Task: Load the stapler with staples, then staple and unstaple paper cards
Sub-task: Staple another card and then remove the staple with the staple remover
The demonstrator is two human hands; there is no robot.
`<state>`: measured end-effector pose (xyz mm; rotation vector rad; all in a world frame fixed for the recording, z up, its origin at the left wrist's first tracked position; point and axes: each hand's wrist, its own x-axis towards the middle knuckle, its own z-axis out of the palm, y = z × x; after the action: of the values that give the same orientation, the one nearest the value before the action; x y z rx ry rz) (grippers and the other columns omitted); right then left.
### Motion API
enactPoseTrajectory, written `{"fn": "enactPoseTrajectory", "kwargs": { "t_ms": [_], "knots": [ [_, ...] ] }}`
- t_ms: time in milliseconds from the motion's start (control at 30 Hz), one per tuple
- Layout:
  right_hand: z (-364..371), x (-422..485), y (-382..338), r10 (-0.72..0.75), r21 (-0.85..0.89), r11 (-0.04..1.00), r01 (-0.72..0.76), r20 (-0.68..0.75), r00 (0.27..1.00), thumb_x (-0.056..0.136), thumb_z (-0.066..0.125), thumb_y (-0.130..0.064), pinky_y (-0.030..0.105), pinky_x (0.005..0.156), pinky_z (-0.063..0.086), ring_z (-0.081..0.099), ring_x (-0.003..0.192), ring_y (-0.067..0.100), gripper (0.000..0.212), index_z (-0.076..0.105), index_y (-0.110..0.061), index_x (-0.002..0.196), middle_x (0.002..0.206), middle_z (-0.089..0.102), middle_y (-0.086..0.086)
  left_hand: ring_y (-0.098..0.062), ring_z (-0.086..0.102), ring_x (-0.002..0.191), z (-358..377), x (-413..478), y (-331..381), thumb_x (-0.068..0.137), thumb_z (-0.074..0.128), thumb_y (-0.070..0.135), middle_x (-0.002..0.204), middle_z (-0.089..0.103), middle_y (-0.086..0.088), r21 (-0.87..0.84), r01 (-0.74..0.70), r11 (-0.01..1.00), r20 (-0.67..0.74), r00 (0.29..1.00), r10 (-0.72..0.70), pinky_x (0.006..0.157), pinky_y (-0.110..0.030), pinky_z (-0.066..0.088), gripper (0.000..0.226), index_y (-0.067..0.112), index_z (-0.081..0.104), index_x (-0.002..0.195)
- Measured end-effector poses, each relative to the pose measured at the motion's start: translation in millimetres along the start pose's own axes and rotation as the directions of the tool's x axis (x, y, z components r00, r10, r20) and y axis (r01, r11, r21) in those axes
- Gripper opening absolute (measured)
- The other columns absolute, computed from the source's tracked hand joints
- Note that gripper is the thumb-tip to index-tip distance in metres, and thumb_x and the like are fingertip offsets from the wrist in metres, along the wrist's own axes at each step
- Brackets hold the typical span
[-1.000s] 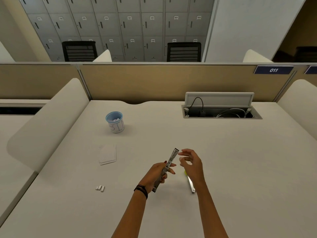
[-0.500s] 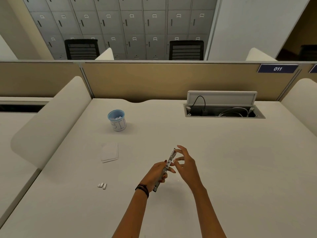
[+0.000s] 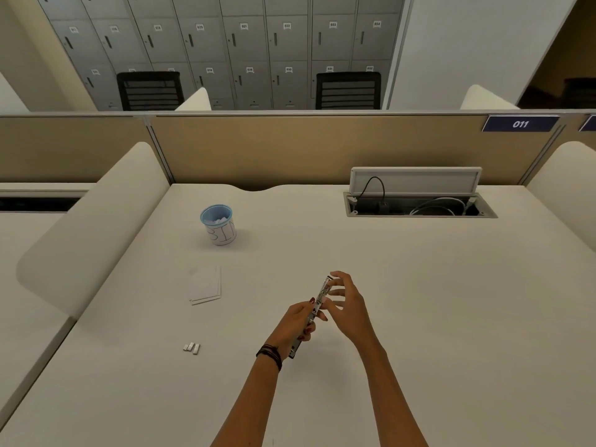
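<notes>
My left hand (image 3: pixel 295 327) grips a slim metal stapler (image 3: pixel 322 293) by its lower half, holding it tilted above the desk with its far end pointing away. Beside the stapler's upper end is my right hand (image 3: pixel 346 304), fingers spread and fingertips at the top of the stapler; I cannot tell whether it pinches anything. A small stack of white paper cards (image 3: pixel 206 285) lies on the desk to the left. Three short strips of staples (image 3: pixel 192 347) lie nearer me on the left.
A blue-rimmed paper cup (image 3: pixel 219 224) marked as a bin stands at the back left. An open cable hatch (image 3: pixel 419 201) with wires sits at the back right of the white desk (image 3: pixel 419 317). Padded dividers flank both sides, a partition runs behind.
My right hand rose from the desk, where a small white and yellow tool lay, and came to the stapler's upper end. The tool is now hidden. My left hand kept its hold.
</notes>
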<state>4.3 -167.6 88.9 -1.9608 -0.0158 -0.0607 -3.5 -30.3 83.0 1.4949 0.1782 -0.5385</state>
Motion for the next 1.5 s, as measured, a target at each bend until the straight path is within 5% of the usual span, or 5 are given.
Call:
{"fn": "enactPoseTrajectory", "kwargs": {
  "t_ms": [167,533,833,1000,1500],
  "knots": [
    [-0.6,1.7,-0.3,-0.010,-0.042,0.999,0.009,-0.017,1.000,0.082,0.061,0.000,0.025,0.089,0.045,0.056,0.098,0.009,0.044,0.046,-0.019,0.118,0.099,0.058,-0.004,-0.006,0.035,0.047,0.5,1.5,-1.7,0.101,0.037,0.027,0.080,0.065,0.000,0.016,0.002,1.000,-0.003,1.000,-0.002,0.042,-0.016,0.028,0.035,0.011,0.068,0.099],
    [6.3,-2.7,5.9,-0.096,-0.227,0.970,0.089,-0.017,0.995,0.083,0.061,-0.004,-0.002,0.074,0.037,0.049,0.103,0.014,0.035,0.047,-0.015,0.113,0.104,0.057,0.001,-0.003,0.034,0.040,5.8,-0.1,-0.2,0.101,0.037,0.027,0.054,0.057,0.011,0.023,0.018,1.000,-0.043,0.999,-0.017,0.040,-0.015,0.028,0.036,0.010,0.062,0.082],
    [14.2,-5.7,11.6,-0.111,-0.236,0.965,0.111,0.014,0.994,0.084,0.059,-0.007,0.008,0.071,0.041,0.047,0.099,0.012,0.028,0.045,-0.017,0.106,0.102,0.053,-0.002,-0.003,0.034,0.040,9.5,-0.9,-2.7,0.101,0.036,0.023,0.054,0.057,0.011,0.011,0.053,0.999,-0.076,0.996,-0.052,0.039,-0.014,0.028,0.036,-0.002,0.062,0.104],
    [20.6,-8.4,7.5,-0.158,-0.210,0.964,0.166,0.051,0.986,0.087,0.054,-0.003,0.004,0.075,0.042,0.051,0.088,0.006,0.025,0.045,-0.017,0.106,0.090,0.054,0.000,-0.008,0.035,0.048,7.9,-2.7,-3.2,0.101,0.038,0.025,0.070,0.056,0.001,-0.035,0.023,0.999,-0.104,0.994,-0.026,0.041,-0.015,0.028,0.037,0.014,0.063,0.076],
    [20.4,-16.6,-0.1,-0.177,-0.024,0.984,0.177,0.010,0.984,0.082,0.061,0.000,0.011,0.074,0.052,0.062,0.088,0.002,0.054,0.043,-0.019,0.130,0.108,0.058,-0.004,-0.007,0.042,0.049,4.1,-1.9,-2.9,0.100,0.037,0.030,0.070,0.064,-0.001,-0.092,0.018,0.996,-0.111,0.993,-0.029,0.046,-0.017,0.032,0.037,0.010,0.062,0.082]
  ]
}}
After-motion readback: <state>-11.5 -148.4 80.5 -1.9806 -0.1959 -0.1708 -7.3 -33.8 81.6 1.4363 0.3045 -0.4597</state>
